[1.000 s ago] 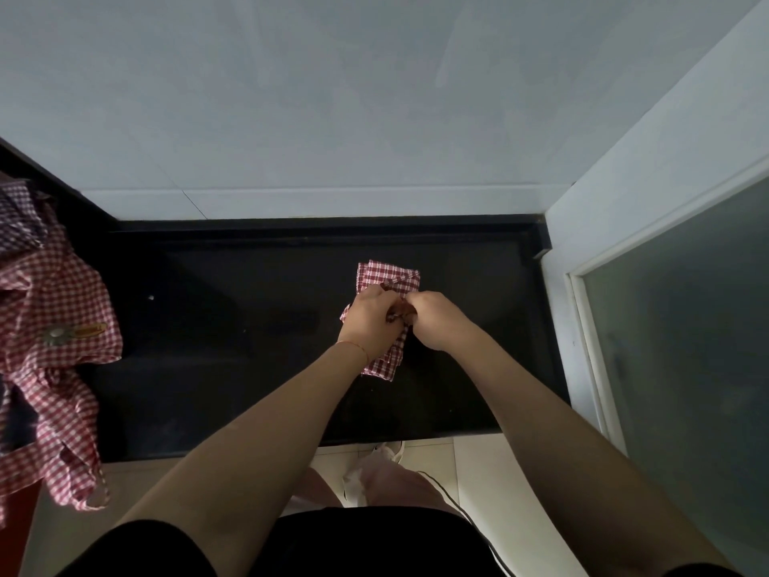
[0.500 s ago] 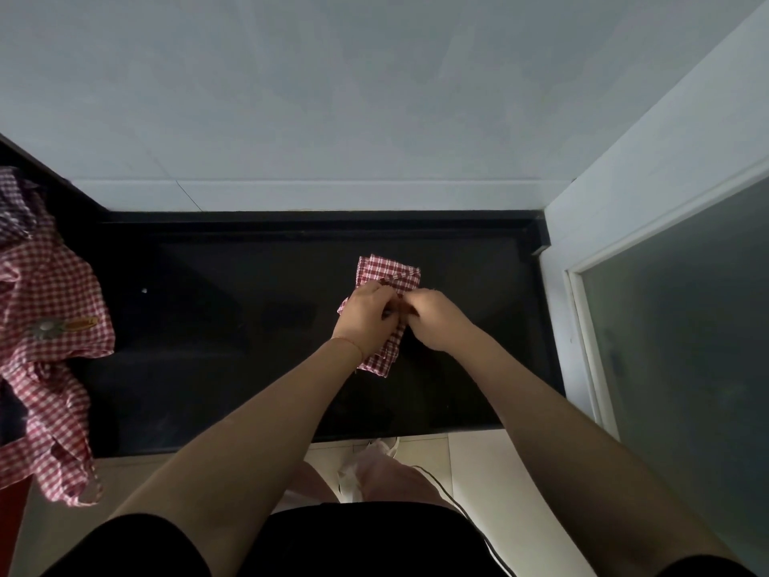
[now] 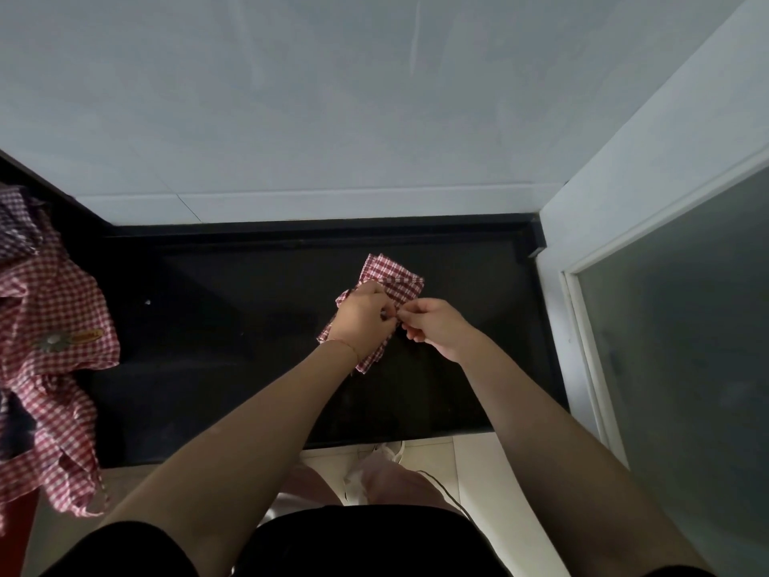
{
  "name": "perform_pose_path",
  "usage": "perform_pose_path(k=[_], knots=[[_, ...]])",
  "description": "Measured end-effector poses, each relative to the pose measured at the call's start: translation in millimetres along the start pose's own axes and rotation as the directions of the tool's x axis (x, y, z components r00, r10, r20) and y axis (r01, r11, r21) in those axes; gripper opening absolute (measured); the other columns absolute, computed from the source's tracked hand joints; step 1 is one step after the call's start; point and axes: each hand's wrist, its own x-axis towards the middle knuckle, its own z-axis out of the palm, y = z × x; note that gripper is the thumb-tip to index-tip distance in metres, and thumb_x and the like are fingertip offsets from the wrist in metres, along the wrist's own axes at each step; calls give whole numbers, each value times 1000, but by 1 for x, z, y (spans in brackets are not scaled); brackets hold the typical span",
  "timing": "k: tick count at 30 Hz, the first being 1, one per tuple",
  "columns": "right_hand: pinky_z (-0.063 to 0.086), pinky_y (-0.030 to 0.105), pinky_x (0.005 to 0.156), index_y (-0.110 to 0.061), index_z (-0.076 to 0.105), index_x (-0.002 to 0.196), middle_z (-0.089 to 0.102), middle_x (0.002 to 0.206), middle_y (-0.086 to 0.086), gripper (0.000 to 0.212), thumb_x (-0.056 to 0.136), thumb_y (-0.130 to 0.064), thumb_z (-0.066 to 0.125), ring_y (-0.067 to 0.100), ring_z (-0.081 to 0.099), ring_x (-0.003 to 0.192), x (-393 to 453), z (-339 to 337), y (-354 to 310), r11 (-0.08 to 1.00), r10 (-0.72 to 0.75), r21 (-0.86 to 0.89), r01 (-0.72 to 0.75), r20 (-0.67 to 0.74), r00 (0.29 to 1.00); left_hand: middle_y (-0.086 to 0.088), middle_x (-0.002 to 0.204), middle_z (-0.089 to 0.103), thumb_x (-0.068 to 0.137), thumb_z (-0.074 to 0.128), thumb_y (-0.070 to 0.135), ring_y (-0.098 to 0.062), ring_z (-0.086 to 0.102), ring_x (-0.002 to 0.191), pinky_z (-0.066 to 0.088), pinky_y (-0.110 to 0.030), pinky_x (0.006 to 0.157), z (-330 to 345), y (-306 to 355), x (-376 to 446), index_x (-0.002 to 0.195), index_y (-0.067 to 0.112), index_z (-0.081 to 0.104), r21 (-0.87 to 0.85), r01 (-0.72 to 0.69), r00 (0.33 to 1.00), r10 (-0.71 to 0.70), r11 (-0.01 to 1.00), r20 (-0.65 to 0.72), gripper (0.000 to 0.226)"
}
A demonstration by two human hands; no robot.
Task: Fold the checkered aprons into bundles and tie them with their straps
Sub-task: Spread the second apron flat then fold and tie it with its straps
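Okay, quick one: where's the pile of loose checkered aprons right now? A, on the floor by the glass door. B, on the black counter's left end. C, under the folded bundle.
B: the loose aprons lie heaped over the left end of the counter, well apart from the bundle.

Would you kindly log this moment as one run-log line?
step: tying strap | left hand: pinching strap on bundle | right hand: pinching strap | bundle on counter | unfolded aprons left
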Motion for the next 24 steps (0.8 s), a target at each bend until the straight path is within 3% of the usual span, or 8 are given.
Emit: perform_pose_path(k=[6, 15, 24], knots=[[48, 24, 65, -8, 68, 106, 64, 85, 5, 13, 99, -13, 58, 12, 57, 70, 0, 2, 0, 1000, -18, -23, 17, -15, 1000, -2, 117, 55, 90, 67, 16, -16, 54, 98, 51, -31, 88, 6, 2, 0, 95, 7, 71, 59, -64, 998, 63, 996, 14, 11], [51, 22, 65, -4, 68, 106, 67, 92, 8, 16, 96, -2, 56, 13, 62, 72, -1, -2, -1, 999, -21, -35, 22, 23, 1000, -2, 110, 53, 89, 68, 18, -12, 47, 88, 43, -22, 75, 12, 9, 0, 86, 11, 63, 62, -19, 999, 21, 998, -45, 9], [51, 27, 73, 0, 67, 110, 65, 92, 9, 18, 100, -5, 53, 14, 59, 74, -1, -2, 3, 998, -1, 62, -2, 35, 999, -4, 106, 53, 88, 68, 16, -15, 48, 88, 49, -29, 78, 15, 11, -2, 84, 9, 61, 73, -13, 998, 17, 997, -60, 11]])
